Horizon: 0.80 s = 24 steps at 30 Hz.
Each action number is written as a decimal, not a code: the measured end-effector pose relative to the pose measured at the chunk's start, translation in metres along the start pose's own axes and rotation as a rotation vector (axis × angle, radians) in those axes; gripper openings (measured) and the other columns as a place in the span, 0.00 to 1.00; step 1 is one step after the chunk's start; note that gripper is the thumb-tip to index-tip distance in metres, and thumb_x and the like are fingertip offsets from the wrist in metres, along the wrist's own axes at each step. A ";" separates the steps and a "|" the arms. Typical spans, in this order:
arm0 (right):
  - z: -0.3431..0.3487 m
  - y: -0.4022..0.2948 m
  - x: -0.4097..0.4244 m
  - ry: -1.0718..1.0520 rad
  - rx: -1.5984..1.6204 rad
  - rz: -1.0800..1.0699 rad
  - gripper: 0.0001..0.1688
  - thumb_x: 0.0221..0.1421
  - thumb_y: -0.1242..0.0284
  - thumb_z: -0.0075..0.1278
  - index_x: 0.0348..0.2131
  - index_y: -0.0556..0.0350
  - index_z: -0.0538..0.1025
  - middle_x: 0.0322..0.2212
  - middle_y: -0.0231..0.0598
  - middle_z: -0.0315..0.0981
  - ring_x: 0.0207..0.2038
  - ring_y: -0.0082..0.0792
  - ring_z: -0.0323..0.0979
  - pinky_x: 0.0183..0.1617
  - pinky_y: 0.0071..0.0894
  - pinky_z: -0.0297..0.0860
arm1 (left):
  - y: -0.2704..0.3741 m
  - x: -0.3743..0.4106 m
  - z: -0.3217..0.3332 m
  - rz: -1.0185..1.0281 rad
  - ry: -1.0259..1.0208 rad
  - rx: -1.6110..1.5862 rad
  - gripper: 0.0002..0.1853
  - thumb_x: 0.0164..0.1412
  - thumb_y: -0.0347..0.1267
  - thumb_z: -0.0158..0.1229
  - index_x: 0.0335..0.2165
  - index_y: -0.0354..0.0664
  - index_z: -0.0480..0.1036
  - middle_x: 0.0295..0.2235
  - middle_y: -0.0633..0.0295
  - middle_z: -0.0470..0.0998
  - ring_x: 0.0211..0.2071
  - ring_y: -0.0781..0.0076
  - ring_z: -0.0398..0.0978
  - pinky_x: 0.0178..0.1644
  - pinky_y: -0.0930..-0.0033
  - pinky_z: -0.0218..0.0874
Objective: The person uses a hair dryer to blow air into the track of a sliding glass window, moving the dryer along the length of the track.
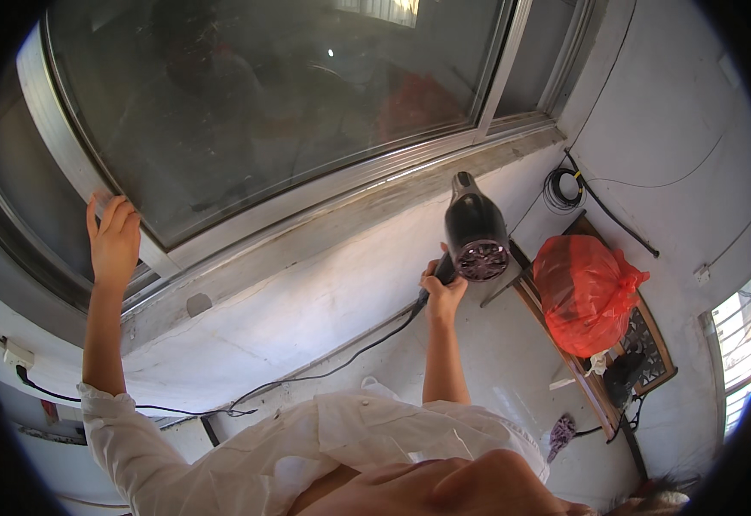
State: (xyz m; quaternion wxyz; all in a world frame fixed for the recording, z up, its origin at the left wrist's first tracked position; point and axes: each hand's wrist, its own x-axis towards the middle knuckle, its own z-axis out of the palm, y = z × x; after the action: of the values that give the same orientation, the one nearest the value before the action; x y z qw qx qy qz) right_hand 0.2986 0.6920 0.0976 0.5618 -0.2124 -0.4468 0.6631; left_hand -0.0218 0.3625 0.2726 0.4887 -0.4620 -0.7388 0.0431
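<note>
My right hand (443,289) is wrapped around the handle of a black hair dryer (475,226). The dryer's round rear grille faces up towards the camera, and its narrow nozzle points at the window side. My left hand (114,226) rests with its fingers on the aluminium frame (72,151) of a sliding window, near the lower left corner of the glass pane (272,129). The dryer's black cord (343,364) runs down and left along the wall to a plug in a white socket (19,355).
A concrete sill (265,258) runs below the window. At the right, a red plastic bag (581,293) sits on a wooden bench (559,348). Coiled black cable (562,189) hangs on the wall above it. A purple mop head (562,435) lies near the bench.
</note>
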 end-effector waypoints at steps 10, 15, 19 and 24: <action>-0.023 -0.032 0.039 0.053 -0.043 -0.049 0.34 0.30 0.88 0.42 0.44 0.66 0.64 0.19 0.36 0.61 0.17 0.25 0.60 0.21 0.22 0.60 | -0.043 -0.027 -0.009 -0.014 -0.048 0.026 0.04 0.46 0.22 0.54 0.26 0.36 0.71 0.35 0.62 0.70 0.48 0.67 0.64 0.59 0.51 0.46; -0.030 -0.037 0.057 0.049 -0.022 -0.073 0.33 0.31 0.88 0.42 0.45 0.66 0.64 0.20 0.36 0.61 0.17 0.26 0.60 0.21 0.23 0.59 | -0.057 -0.036 -0.014 -0.004 -0.020 0.062 0.04 0.44 0.21 0.55 0.25 0.37 0.71 0.34 0.63 0.70 0.47 0.69 0.65 0.59 0.53 0.47; -0.028 -0.037 0.077 0.044 -0.016 -0.057 0.33 0.32 0.88 0.43 0.45 0.65 0.64 0.20 0.36 0.62 0.17 0.27 0.61 0.20 0.24 0.59 | -0.073 -0.052 -0.011 -0.024 -0.026 0.082 0.04 0.45 0.21 0.54 0.25 0.37 0.72 0.34 0.64 0.70 0.48 0.69 0.64 0.59 0.52 0.46; -0.024 -0.033 0.099 0.047 0.050 -0.013 0.32 0.33 0.88 0.43 0.45 0.65 0.64 0.20 0.36 0.62 0.16 0.28 0.62 0.20 0.25 0.60 | -0.095 -0.077 -0.010 -0.095 -0.128 0.144 0.06 0.46 0.21 0.54 0.27 0.37 0.73 0.37 0.64 0.70 0.51 0.70 0.62 0.60 0.53 0.46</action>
State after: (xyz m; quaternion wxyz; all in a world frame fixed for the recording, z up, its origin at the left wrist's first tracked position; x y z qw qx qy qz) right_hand 0.3084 0.7917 0.1350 0.5816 -0.2108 -0.4185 0.6650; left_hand -0.0679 0.2490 0.2745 0.4741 -0.3865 -0.7844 0.1024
